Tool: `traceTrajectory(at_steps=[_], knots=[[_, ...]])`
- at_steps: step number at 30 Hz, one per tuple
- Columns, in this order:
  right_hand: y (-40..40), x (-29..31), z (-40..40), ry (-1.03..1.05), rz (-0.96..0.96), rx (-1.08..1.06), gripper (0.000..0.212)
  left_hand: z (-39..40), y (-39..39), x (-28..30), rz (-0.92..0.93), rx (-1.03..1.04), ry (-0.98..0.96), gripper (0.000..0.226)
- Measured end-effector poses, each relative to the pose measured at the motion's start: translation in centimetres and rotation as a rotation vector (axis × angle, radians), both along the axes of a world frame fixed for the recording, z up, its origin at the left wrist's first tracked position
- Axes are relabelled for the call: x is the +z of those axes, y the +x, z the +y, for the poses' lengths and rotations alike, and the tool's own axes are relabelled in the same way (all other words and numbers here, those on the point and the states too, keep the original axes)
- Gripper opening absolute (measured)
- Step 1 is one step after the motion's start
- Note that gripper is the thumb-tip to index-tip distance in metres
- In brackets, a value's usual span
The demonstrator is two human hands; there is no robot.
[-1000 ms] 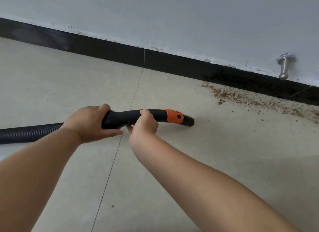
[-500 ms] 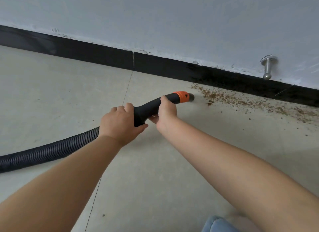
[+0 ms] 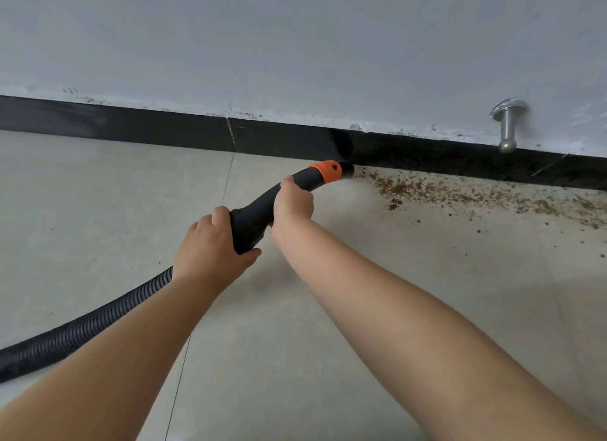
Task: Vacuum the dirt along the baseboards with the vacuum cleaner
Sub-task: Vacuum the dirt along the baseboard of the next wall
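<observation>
Both my hands hold the black vacuum handle (image 3: pixel 253 217). My left hand (image 3: pixel 210 247) grips its thick rear end, where the ribbed black hose (image 3: pixel 82 329) runs off to the lower left. My right hand (image 3: pixel 292 204) grips it further forward, just behind the orange collar (image 3: pixel 326 170). The nozzle tip (image 3: pixel 348 169) sits at the foot of the black baseboard (image 3: pixel 147 132), at the left end of a strip of brown dirt (image 3: pixel 460 194) scattered along the floor to the right.
A metal door stopper (image 3: pixel 507 125) sticks out of the grey wall above the baseboard on the right. The floor is pale tile with a grout line (image 3: pixel 226 184) running toward me left of the nozzle.
The nozzle has moved forward and right, from the open floor up to the baseboard and the left end of the dirt. Both hands kept their grip.
</observation>
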State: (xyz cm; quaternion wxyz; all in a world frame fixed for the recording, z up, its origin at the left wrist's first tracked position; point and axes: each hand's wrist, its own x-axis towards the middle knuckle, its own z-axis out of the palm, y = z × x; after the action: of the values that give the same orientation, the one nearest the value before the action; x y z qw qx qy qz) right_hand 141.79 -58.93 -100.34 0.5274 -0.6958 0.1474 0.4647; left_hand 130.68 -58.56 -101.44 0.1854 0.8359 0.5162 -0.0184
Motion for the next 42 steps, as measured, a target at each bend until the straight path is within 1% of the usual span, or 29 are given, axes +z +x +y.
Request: traceTrajectory(at_steps=[5,12,24,35,39,42], knots=[[2.4,0.1,-0.5,0.029,0.005,-0.044,0.047,-0.2,2.4,0.1,-0.012,-0.016,-0.019,0.054],[3.3,-0.8,-1.2,0.026,-0.013,-0.063,0.047,-0.6,3.4,-0.7,-0.029,-0.021,-0.035,0.054],[5.1,-1.3,-2.0,0.003,-0.061,-0.156,0.046,0.1,5.4,-2.3,-0.088,-0.129,-0.081,0.052],[7.2,-2.3,-2.9,-0.013,-0.106,-0.244,0.048,-0.6,7.8,-3.0,-0.113,-0.205,-0.043,0.052],[7.6,-1.9,-3.5,-0.012,-0.120,-0.265,0.048,-1.2,8.3,-2.7,-0.161,-0.223,-0.019,0.052],[6.3,-1.4,-3.3,-0.005,-0.155,-0.233,0.047,-1.3,7.0,-2.6,-0.221,-0.179,-0.006,0.052]])
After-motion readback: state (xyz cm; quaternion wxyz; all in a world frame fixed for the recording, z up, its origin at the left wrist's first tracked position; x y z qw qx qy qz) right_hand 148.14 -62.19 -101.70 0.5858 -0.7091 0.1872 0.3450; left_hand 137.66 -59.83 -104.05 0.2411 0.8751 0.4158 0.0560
